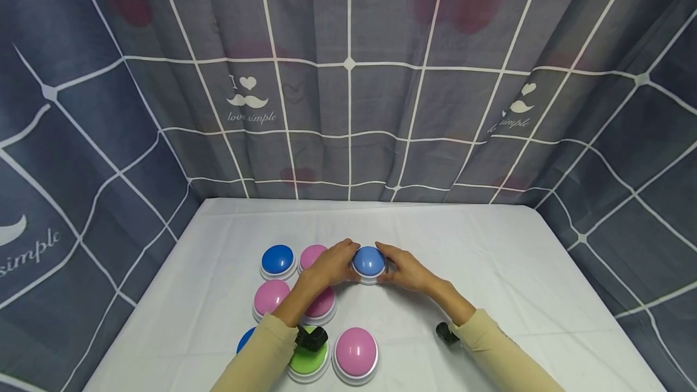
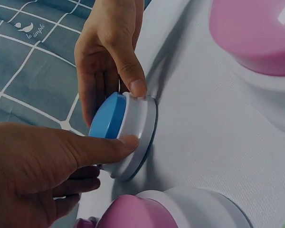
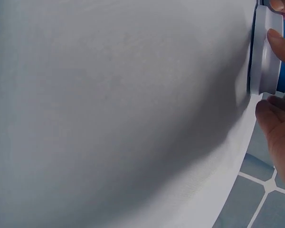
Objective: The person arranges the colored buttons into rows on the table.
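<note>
Dark grey-blue fabric curtains (image 1: pixel 381 101) — crossed by white grid lines (image 1: pixel 349 64) and printed with white moustaches (image 1: pixel 247 101), hearts (image 1: pixel 247 83) and "love simple" lettering (image 1: pixel 251 118) — enclose a white cloth-covered table (image 1: pixel 479 241) on three sides.

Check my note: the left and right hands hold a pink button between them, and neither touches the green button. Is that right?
Not the colour: the left hand and right hand hold a blue button between them, not a pink one, as the head view shows. Neither touches the green button, as you say.
</note>
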{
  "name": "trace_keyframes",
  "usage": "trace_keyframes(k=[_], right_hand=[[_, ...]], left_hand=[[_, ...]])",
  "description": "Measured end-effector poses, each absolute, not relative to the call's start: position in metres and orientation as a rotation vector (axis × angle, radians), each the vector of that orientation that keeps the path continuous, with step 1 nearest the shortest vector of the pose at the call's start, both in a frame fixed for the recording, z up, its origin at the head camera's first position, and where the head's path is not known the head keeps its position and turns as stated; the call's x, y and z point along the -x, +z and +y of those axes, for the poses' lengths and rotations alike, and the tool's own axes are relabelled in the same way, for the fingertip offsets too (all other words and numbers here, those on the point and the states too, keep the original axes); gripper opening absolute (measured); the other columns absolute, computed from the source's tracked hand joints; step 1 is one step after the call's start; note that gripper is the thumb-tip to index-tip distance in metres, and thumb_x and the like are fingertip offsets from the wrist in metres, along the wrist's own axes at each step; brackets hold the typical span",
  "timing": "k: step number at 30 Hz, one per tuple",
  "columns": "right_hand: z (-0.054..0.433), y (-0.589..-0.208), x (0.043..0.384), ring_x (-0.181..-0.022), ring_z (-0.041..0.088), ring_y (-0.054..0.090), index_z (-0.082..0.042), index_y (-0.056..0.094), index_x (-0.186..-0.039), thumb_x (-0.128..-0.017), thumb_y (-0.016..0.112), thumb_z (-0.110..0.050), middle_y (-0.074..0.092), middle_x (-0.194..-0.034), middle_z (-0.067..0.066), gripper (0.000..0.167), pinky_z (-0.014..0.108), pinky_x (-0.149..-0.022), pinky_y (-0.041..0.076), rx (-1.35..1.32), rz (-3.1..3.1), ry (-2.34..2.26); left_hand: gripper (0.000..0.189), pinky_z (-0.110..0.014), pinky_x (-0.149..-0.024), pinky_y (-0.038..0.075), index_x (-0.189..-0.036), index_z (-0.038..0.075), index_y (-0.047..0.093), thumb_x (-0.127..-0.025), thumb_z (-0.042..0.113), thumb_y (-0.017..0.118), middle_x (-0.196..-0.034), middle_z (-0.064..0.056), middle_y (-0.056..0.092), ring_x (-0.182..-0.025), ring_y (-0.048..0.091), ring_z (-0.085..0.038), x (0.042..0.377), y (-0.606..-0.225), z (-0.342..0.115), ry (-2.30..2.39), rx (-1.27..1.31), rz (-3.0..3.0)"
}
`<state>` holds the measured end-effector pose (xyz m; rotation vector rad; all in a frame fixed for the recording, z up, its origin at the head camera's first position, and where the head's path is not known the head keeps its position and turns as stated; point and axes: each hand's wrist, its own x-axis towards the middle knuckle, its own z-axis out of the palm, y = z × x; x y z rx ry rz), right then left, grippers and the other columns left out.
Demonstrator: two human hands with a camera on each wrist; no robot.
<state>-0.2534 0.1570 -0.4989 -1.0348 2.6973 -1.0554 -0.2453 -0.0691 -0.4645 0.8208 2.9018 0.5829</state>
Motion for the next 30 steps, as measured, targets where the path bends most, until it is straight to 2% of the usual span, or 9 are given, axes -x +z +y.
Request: trace_keyframes(k=[4,8,14,21,26,30], right_hand=[[0.159,-0.493,0.248,-0.127,0.044,0.049,0.010,0.038,-0.146,-0.083,0.080,-0.013,0.045,-0.144,0.028,0.079,0.055,-0.105,0.040,1.021,2.720,-1.067],[0.161,-0.485,0.239,-0.134,0.040,0.043,0.005,0.038,-0.148,-0.084,0.080,-0.018,0.044,-0.147,0.024,0.080,0.053,-0.108,0.036,1.011,2.740,-1.084],[0.162,-0.472,0.218,-0.136,0.037,0.041,0.002,0.039,-0.148,-0.084,0.081,-0.026,0.044,-0.149,0.019,0.081,0.054,-0.108,0.036,1.057,2.730,-1.141],[0.162,-0.461,0.188,-0.140,0.028,0.037,-0.009,0.034,-0.154,-0.084,0.080,-0.037,0.039,-0.154,0.008,0.088,0.050,-0.110,0.034,1.048,2.712,-1.153],[0.162,-0.461,0.170,-0.140,0.026,0.039,-0.011,0.035,-0.154,-0.083,0.079,-0.044,0.039,-0.155,0.007,0.090,0.049,-0.110,0.035,1.065,2.705,-1.139],[0.162,-0.465,0.157,-0.138,0.024,0.041,-0.012,0.035,-0.154,-0.081,0.078,-0.048,0.039,-0.155,0.004,0.092,0.046,-0.109,0.037,1.100,2.684,-1.105]], left_hand=[[0.068,-0.043,-0.094,0.051,-0.129,-0.004,0.059,-0.073,0.018,0.089,-0.120,-0.016,0.061,-0.111,0.060,-0.029,0.241,-0.462,-0.071,0.575,-0.847,2.946],[0.065,-0.043,-0.093,0.052,-0.129,-0.004,0.059,-0.075,0.020,0.088,-0.121,-0.017,0.061,-0.111,0.061,-0.030,0.235,-0.456,-0.074,0.583,-0.873,2.996],[0.062,-0.043,-0.093,0.052,-0.130,0.003,0.060,-0.077,0.023,0.087,-0.123,-0.012,0.061,-0.111,0.062,-0.026,0.213,-0.443,-0.079,0.625,-0.909,3.012],[0.069,-0.040,-0.095,0.051,-0.134,0.003,0.058,-0.082,0.042,0.080,-0.129,-0.011,0.060,-0.115,0.061,-0.026,0.182,-0.431,-0.082,0.576,-0.942,2.995],[0.074,-0.040,-0.094,0.052,-0.136,0.008,0.057,-0.080,0.051,0.079,-0.129,-0.008,0.061,-0.116,0.060,-0.024,0.163,-0.429,-0.084,0.594,-0.958,2.929],[0.085,-0.044,-0.100,0.048,-0.142,0.012,0.053,-0.077,0.063,0.075,-0.136,-0.007,0.057,-0.124,0.055,-0.024,0.147,-0.433,-0.088,0.610,-0.947,2.851]])
